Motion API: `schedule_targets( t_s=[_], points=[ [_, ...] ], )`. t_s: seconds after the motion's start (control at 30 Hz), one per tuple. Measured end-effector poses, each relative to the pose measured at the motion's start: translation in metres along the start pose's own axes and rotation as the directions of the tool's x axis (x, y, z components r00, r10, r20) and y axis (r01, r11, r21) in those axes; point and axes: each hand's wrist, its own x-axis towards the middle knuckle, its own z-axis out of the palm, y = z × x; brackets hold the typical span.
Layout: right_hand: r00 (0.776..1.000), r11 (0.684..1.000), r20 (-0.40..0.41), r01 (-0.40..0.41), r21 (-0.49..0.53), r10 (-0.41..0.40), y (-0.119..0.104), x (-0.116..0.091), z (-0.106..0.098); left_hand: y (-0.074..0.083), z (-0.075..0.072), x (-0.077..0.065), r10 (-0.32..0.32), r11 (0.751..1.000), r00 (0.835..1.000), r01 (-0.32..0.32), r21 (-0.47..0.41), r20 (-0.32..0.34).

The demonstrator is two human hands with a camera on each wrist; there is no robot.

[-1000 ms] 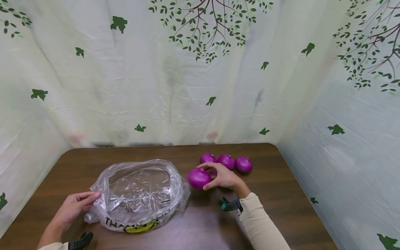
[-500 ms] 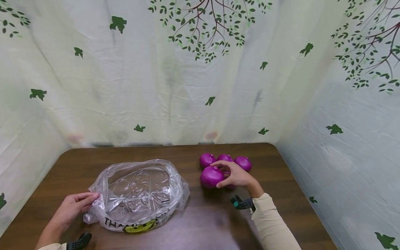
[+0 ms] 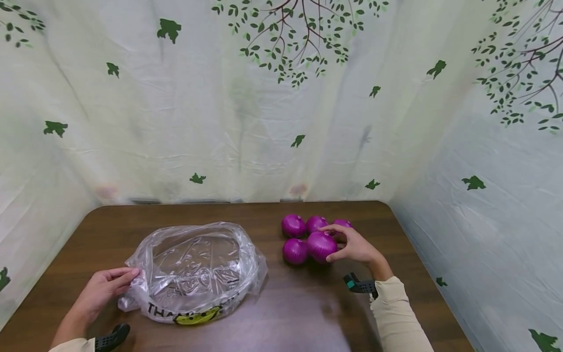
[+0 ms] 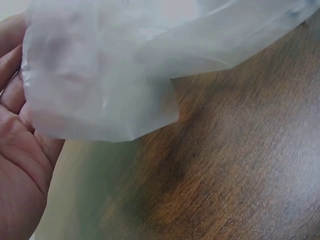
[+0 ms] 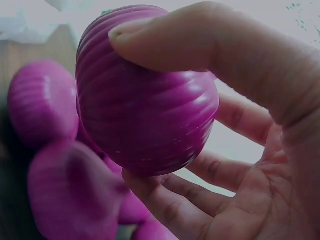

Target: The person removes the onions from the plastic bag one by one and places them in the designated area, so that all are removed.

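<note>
My right hand [image 3: 356,246] grips a purple onion [image 3: 322,246] between thumb and fingers. In the right wrist view the thumb lies across the near side of this onion [image 5: 150,105], with fingertips under it. Right beside it sits another purple onion [image 3: 294,251], and behind are three more, the rightmost onion [image 3: 342,223] partly covered by my hand. At the left, my left hand [image 3: 102,288] pinches the edge of a clear plastic bag [image 3: 252,274], whose mouth gapes upward. The left wrist view shows the bag's film [image 4: 100,85] over my fingers, hiding the fingertips.
Everything rests on a brown wooden table [image 3: 281,313]. A pale curtain [image 3: 246,107] with leaf prints hangs behind and along both sides. Black lettering and a yellow print [image 3: 199,317] mark the bag's near rim.
My right hand has moved right with the onion, away from the bag and in front of the other onions. The left hand keeps its hold on the bag.
</note>
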Motion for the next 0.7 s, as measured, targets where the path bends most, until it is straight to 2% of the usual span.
schedule_targets(
  t_s=[0.17,0.4,0.7],
  points=[
    [0.999,1.0,-0.051,-0.009,0.004,0.01,0.008,-0.012,-0.009,-0.002,-0.001,0.001,-0.015,1.0,1.0,0.015,0.001,0.0],
    [0.991,0.999,-0.129,-0.023,0.03,0.027,0.019,-0.027,-0.021,-0.005,0.002,0.0,0.01,1.0,1.0,-0.01,-0.015,-0.003],
    [0.979,0.997,-0.193,-0.074,-0.001,0.073,0.035,-0.04,-0.029,-0.009,0.004,0.002,0.04,0.998,0.999,-0.04,-0.051,-0.004]
  ],
)
